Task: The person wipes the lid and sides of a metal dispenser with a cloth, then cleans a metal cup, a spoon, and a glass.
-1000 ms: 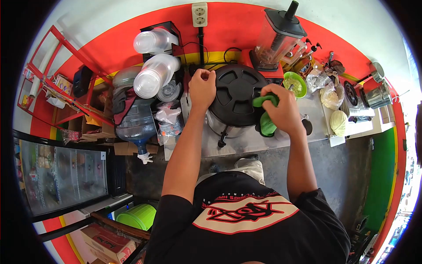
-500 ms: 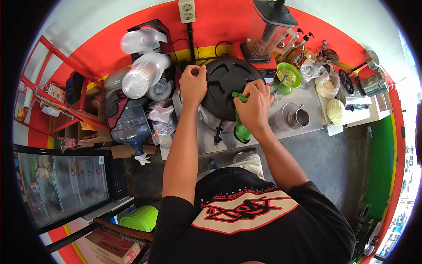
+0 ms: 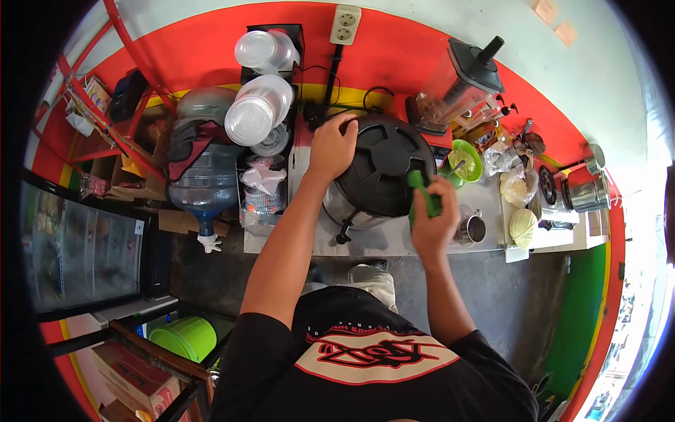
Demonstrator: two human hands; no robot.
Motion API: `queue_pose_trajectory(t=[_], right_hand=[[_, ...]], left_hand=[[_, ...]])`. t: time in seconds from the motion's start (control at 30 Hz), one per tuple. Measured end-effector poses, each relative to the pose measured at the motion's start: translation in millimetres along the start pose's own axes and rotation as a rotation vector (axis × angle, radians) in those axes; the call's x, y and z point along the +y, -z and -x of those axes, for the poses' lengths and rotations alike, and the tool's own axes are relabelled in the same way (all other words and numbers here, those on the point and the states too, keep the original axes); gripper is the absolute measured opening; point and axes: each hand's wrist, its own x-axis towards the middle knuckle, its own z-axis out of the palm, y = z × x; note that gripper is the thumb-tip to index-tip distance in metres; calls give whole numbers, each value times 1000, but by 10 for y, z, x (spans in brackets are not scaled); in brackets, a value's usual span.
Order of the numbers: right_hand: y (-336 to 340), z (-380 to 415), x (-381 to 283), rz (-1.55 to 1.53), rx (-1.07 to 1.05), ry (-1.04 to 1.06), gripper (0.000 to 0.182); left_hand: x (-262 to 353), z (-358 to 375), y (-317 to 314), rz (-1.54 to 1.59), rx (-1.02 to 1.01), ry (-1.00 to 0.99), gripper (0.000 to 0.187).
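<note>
A round black lid (image 3: 391, 163) covers a clear drink dispenser (image 3: 335, 204) with a black tap (image 3: 344, 231) at its front. My left hand (image 3: 333, 149) is at the lid's left edge, fingers curled over the rim. In my right hand (image 3: 434, 216) is a bunched green cloth (image 3: 420, 188), its upper end against the right side of the lid. My palm hides part of the cloth. Just right of this hand stands a metal pitcher (image 3: 472, 228), and behind it a green bowl (image 3: 467, 159) holds pale food and a spoon.
A blender (image 3: 460, 84) stands behind the dispenser. Left are stacked plastic cups (image 3: 259, 111) and a large water bottle (image 3: 204, 184). Bagged food (image 3: 519, 186), a cabbage (image 3: 523, 228) and metal pots (image 3: 589, 193) sit right. A glass-door fridge (image 3: 84, 250) is at lower left.
The camera view has shifted and turned. My right hand, with the cloth, has moved back toward the lid's front right edge. My left hand stays by the left rim.
</note>
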Motion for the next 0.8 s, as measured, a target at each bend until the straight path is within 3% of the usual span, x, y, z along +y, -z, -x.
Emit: queue_pose_trajectory(t=[0.07, 0.1, 0.13, 0.2, 0.37, 0.47, 0.53, 0.57, 0.67, 0.77, 0.8], right_hand=[[-252, -82, -234, 55, -277, 249, 34], [-407, -111, -355, 221, -477, 359, 53], [-499, -123, -504, 476, -604, 460, 63], [-653, -191, -456, 467, -586, 436, 61], [-800, -694, 103, 455, -500, 395, 55], [-786, -1024, 460, 454, -399, 285, 48], [-689, -1187, 564, 456, -309, 86, 36], [-642, -1202, 603, 462, -303, 84, 36], [-496, -1144, 628, 241, -78, 53, 23], [-304, -901, 720, 196, 54, -82, 24], [-229, -785, 650, 78, -7, -214, 33]], left_hand=[[-82, -18, -4, -50, -82, 9, 38], [-110, -39, 9, -61, -97, 12, 38], [-134, -58, 34, 121, -160, 102, 39], [-149, -72, 74, 426, -264, 279, 38], [-106, -64, 109, 341, -316, 190, 35], [-81, -67, 107, 325, -272, 318, 37], [-71, -45, 91, 329, -265, 300, 40], [-66, -35, 81, 332, -243, 284, 43], [100, 17, 109, 332, -253, 319, 48], [73, 4, 89, 385, -250, 315, 52], [70, 2, 92, 378, -252, 318, 52]])
